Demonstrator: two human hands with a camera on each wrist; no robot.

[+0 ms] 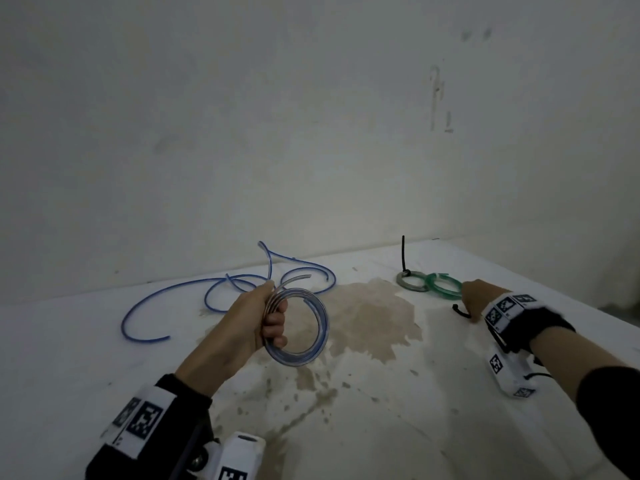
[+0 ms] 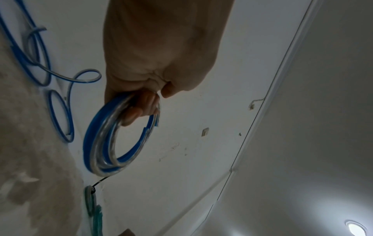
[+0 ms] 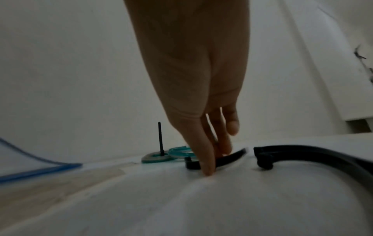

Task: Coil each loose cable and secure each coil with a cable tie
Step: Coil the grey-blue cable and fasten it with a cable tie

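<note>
You have no readable words or numbers here, only black-and-white coded squares point(image 1: 144, 421) on both your wrist bands point(image 1: 540, 323)

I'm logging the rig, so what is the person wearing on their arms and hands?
No gloves on left hand or right hand. Dark sleeves, and on each wrist a black strap with white blocks of black-and-white square markers plus a white camera housing.

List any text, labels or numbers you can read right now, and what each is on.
No words, brands or numbers are readable in any view.
Left wrist band and right wrist band: black-and-white square code patterns, no letters.
Blue coil in the left hand and black cable tie at the right hand: no print visible.
</note>
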